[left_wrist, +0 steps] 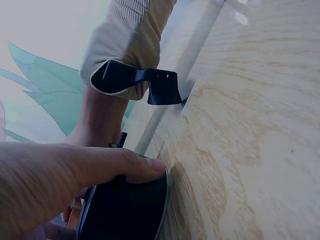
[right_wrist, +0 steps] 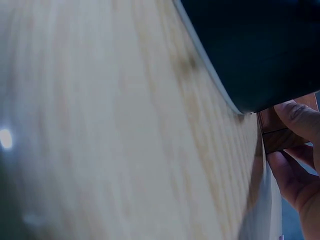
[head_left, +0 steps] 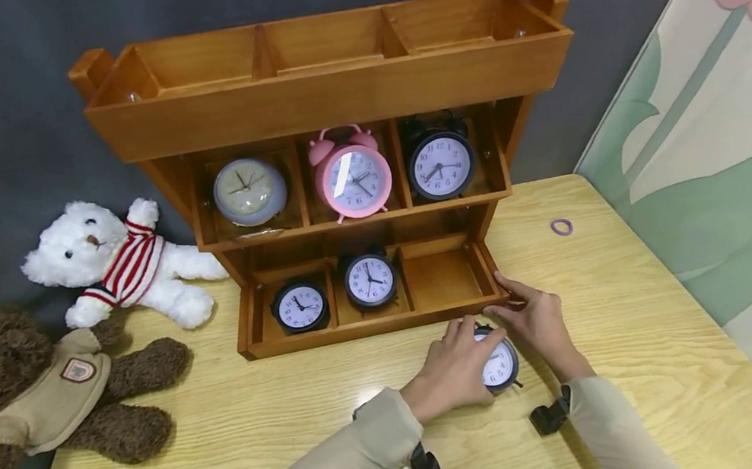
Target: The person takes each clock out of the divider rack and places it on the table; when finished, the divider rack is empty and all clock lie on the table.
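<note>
A dark round alarm clock with a white face [head_left: 498,367] is in my left hand [head_left: 455,364], just in front of the wooden shelf [head_left: 334,95]. In the left wrist view, the thumb [left_wrist: 110,165] lies across the clock's dark casing [left_wrist: 125,212]. At the shelf's lower right corner, my right hand [head_left: 542,324] pinches the wood, thumb in front and fingers at the side. The right wrist view shows that hand [right_wrist: 300,175] at the shelf corner [right_wrist: 277,140], beside the clock [right_wrist: 255,50].
In the lower row sit two dark clocks [head_left: 301,307] [head_left: 370,279]; its right compartment [head_left: 442,273] holds nothing. Above them stand a grey-blue clock [head_left: 250,192], a pink clock [head_left: 353,178] and a black clock [head_left: 440,165]. Two teddy bears [head_left: 135,271] [head_left: 42,399] lie left. A purple ring [head_left: 562,226] lies right.
</note>
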The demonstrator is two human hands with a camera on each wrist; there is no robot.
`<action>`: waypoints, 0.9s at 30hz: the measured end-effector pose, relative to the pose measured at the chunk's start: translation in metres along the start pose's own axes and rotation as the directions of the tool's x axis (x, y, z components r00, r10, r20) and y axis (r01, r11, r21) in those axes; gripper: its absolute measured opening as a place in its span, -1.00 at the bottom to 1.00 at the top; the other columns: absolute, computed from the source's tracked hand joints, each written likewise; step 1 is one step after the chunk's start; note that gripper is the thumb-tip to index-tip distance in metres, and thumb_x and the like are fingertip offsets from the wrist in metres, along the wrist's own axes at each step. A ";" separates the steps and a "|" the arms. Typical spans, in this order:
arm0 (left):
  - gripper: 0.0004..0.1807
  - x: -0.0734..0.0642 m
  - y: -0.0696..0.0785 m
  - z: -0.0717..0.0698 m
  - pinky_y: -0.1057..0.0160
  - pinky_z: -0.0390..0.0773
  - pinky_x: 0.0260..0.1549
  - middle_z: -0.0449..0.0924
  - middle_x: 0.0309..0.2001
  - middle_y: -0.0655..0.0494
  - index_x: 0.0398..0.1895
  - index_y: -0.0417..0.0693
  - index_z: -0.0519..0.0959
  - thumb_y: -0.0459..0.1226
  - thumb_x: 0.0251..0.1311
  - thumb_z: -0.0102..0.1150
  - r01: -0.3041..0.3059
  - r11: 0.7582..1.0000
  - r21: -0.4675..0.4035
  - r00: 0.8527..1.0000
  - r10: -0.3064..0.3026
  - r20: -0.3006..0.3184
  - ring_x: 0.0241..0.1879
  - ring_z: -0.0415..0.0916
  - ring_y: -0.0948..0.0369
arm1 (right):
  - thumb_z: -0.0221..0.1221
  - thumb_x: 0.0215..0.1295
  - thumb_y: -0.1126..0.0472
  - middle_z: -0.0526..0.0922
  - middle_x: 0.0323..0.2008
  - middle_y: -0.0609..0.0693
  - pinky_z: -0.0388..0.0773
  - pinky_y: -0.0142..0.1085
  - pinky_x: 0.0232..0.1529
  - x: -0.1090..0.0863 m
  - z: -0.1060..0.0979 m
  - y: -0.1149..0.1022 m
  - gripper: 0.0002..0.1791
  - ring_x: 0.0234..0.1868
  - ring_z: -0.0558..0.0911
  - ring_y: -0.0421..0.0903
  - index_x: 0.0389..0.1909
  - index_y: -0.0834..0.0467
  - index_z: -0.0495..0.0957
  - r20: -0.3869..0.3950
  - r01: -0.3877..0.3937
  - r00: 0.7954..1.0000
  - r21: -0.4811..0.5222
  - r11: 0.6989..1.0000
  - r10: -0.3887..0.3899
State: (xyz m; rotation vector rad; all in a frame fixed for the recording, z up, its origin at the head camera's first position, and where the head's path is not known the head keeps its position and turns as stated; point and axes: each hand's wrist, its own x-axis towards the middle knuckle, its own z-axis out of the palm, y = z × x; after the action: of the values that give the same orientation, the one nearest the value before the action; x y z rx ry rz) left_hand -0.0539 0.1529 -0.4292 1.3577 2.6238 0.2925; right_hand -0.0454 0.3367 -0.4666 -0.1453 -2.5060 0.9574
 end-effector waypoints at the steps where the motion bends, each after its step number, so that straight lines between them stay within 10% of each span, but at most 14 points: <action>1: 0.09 0.000 0.000 0.000 0.34 0.51 -0.50 0.33 0.15 0.03 0.40 0.38 0.26 0.04 -0.38 0.58 0.004 1.000 -0.005 1.000 -0.004 0.005 0.01 0.35 0.16 | 0.46 -0.07 0.39 0.66 -0.16 0.42 0.66 -0.16 -0.39 0.000 0.000 0.000 -0.36 -0.31 0.72 0.28 0.13 0.31 0.54 0.004 -0.003 1.000 0.000 1.000 0.003; 18: 0.12 -0.003 -0.004 0.002 0.38 0.49 -0.49 0.26 0.22 0.07 0.44 0.43 0.18 0.22 -0.32 0.52 0.004 0.999 -0.053 1.000 -0.004 -0.002 0.02 0.32 0.18 | 0.45 -0.05 0.39 0.65 -0.13 0.41 0.66 -0.17 -0.39 -0.003 0.001 0.001 -0.36 -0.29 0.72 0.27 0.15 0.29 0.53 -0.002 -0.021 1.000 -0.008 1.000 0.021; 23: 0.01 -0.011 -0.019 -0.013 0.28 0.59 -0.20 0.28 0.27 0.06 0.40 0.34 0.27 0.27 -0.21 0.43 -0.122 0.984 -0.127 0.991 0.113 -0.076 0.14 0.35 0.16 | 0.45 -0.08 0.42 0.64 -0.13 0.42 0.65 -0.19 -0.41 -0.003 0.002 0.003 -0.36 -0.31 0.72 0.28 0.13 0.31 0.54 -0.027 -0.003 1.000 -0.003 1.000 0.003; 27: -0.21 -0.020 -0.048 -0.039 0.24 0.54 0.07 0.35 0.24 0.04 0.29 0.22 0.42 0.13 -0.08 0.44 -0.254 0.949 -0.186 0.957 0.219 -0.193 0.19 0.38 0.15 | 0.45 -0.10 0.43 0.62 -0.08 0.42 0.64 -0.21 -0.40 -0.002 0.003 0.000 -0.36 -0.32 0.72 0.29 0.11 0.32 0.55 -0.033 0.010 0.999 0.011 1.000 -0.009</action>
State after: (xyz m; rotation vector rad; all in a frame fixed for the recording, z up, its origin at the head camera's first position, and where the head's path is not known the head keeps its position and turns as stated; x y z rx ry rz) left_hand -0.0891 0.1055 -0.4026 1.6381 2.4672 0.7268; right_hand -0.0452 0.3345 -0.4699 -0.1443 -2.4683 0.9575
